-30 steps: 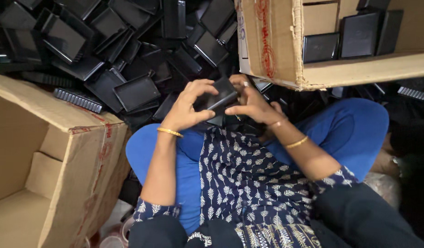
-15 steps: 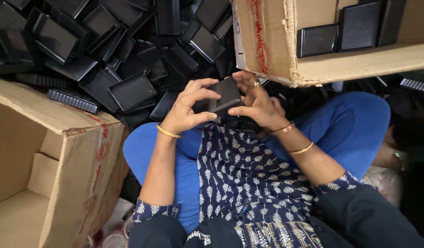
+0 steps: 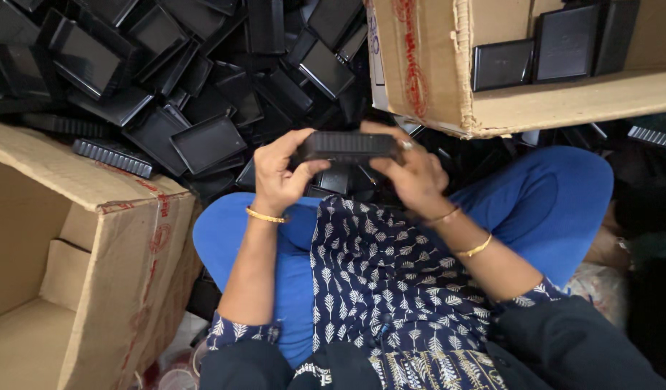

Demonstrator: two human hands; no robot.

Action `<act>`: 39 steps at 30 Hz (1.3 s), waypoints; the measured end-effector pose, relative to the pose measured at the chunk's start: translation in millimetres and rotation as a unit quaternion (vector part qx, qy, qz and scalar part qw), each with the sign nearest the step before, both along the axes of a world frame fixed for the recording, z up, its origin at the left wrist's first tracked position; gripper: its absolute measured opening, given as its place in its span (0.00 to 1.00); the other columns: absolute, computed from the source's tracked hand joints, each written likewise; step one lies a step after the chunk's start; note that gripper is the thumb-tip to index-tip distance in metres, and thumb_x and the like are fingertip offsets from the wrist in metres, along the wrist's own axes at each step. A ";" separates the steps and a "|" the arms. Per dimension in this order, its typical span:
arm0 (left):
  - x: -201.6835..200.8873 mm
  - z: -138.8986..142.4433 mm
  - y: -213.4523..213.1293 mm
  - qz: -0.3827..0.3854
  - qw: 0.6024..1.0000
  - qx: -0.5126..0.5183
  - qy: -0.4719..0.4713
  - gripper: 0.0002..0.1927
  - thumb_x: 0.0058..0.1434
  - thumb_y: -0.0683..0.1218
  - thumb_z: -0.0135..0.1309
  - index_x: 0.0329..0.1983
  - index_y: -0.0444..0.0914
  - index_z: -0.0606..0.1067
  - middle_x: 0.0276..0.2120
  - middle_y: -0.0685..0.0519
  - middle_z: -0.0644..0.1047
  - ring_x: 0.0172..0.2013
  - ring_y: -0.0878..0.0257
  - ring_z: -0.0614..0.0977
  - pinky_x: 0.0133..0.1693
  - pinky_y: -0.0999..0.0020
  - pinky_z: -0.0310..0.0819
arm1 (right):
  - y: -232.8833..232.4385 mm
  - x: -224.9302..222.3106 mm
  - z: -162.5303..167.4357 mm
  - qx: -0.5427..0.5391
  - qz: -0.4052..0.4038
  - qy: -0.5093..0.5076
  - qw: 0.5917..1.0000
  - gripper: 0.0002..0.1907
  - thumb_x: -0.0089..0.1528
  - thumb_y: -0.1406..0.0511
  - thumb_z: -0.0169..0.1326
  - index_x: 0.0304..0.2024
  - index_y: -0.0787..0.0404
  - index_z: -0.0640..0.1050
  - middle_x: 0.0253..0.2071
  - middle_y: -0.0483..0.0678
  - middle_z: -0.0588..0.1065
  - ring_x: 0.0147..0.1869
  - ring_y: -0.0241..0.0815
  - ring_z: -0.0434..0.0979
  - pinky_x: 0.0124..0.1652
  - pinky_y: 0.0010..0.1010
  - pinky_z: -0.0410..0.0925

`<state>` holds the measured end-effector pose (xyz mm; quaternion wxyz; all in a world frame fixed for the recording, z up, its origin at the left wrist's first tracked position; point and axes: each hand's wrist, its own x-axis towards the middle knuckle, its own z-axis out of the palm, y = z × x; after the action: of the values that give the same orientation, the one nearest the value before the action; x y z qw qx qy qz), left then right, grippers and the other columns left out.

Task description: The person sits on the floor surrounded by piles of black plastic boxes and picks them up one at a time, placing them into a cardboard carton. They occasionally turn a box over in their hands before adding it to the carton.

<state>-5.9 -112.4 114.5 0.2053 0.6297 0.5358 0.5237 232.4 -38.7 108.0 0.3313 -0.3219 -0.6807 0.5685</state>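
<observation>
Both hands, left hand [image 3: 279, 180] and right hand [image 3: 412, 173], grip one black tray [image 3: 346, 146]. Far-right carton [image 3: 448, 79] holds few; large pile [image 3: 167, 72] remains unsorted; near-left carton [image 3: 66, 238] shows none.

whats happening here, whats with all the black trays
A seated person holds one black plastic tray edge-on between the left hand and right hand, over their lap. A big heap of loose black trays lies in front of them. An open cardboard box sits at their left, with nothing visible inside, and another cardboard box at upper right has a few trays standing in it.
</observation>
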 end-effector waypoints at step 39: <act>1.9 -133.1 93.4 0.181 0.835 -0.263 0.448 0.27 0.49 0.47 0.57 0.55 0.38 0.74 0.56 0.42 0.73 0.58 0.45 0.73 0.51 0.50 0.73 | 49.7 26.1 -73.9 0.309 0.132 -0.328 0.883 0.34 0.49 0.61 0.68 0.54 0.66 0.72 0.57 0.58 0.68 0.62 0.62 0.69 0.60 0.45 0.65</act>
<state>-4.0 -19.1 -18.6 0.0024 0.6096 0.7910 0.0512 258.5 11.0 34.1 0.0939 -0.2785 -0.9278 0.2298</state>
